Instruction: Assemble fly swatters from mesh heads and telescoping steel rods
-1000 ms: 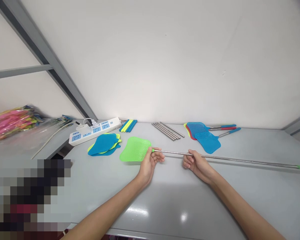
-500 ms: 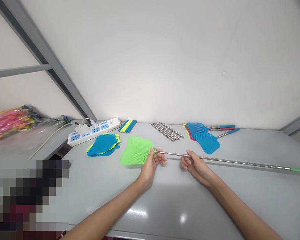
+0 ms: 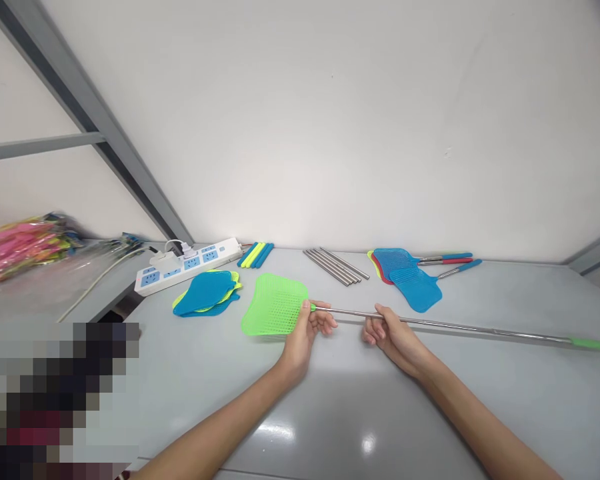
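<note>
Far left on my bench there's a plastic-wrapped bundle [image 3: 30,247] of pink and yellow stuff, then a white power strip [image 3: 187,267] with plugs in it. Just in front of that sits a pile of blue and yellow swatter heads [image 3: 207,293], with some blue and yellow sleeves [image 3: 256,255] lined up behind.

Next is the one I'm holding, a long swatter [image 3: 430,322], green paddle [image 3: 275,305] on the left. My left hand [image 3: 300,340] has it right at the neck, thumb on top where paddle meets shaft, fingers loosely curled underneath. Bare metal rods [image 3: 333,267] lie behind, between my hands.

My right hand [image 3: 395,337] is pinching the shaft too, thumb over, fingers tucked under. The thing that matters here imo: the long axis runs sideways across me, dipping a bit towards the right, and most of the shaft sticks out past my right hand. Behind that are other swatters [image 3: 415,287] with short handles.

The green handle [image 3: 593,345] is way out at the right edge, well apart from both grips, right hand nearer.
</note>
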The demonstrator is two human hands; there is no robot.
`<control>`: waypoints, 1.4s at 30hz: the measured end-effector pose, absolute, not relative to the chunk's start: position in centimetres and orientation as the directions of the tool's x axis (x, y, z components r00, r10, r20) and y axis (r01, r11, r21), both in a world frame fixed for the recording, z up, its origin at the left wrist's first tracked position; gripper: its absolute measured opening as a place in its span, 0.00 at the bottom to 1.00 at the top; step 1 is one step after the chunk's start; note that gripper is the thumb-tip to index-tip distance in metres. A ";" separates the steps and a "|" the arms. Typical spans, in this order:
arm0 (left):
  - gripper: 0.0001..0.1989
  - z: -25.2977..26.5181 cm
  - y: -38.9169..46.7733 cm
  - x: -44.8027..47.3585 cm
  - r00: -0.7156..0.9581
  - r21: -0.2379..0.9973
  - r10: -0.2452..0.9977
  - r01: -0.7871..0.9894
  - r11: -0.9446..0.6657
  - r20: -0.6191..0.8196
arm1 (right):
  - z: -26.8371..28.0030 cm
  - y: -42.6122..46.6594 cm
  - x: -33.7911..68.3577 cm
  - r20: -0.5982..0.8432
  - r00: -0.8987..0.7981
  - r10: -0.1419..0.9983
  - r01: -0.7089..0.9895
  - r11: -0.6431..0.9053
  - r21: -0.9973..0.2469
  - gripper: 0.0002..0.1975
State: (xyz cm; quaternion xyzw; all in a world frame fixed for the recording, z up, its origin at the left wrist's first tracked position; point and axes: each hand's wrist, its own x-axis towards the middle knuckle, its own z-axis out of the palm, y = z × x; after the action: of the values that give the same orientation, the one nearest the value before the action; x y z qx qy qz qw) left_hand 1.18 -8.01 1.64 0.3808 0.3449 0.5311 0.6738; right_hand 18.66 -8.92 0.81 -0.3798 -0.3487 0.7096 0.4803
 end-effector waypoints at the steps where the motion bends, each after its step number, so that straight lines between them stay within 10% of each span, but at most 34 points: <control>1: 0.17 1.7 -8.0 1.2 0.198 0.879 0.978 -0.454 0.148 -0.063 | 0.9 -8.9 18.7 -0.208 -0.250 0.946 -0.422 -0.300 -0.856 0.23; 42: 0.17 1.6 -8.5 1.0 0.203 0.834 0.972 -0.512 0.206 -0.115 | 0.9 -8.9 19.0 -0.172 -0.453 0.875 -0.476 -0.400 -0.783 0.17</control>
State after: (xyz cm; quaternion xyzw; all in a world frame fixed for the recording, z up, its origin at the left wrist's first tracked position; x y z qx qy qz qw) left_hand 1.02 -8.52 1.65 0.3380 0.3401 0.5317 0.6981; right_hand 18.95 -8.87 0.90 -0.2959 -0.3373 0.7826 0.4315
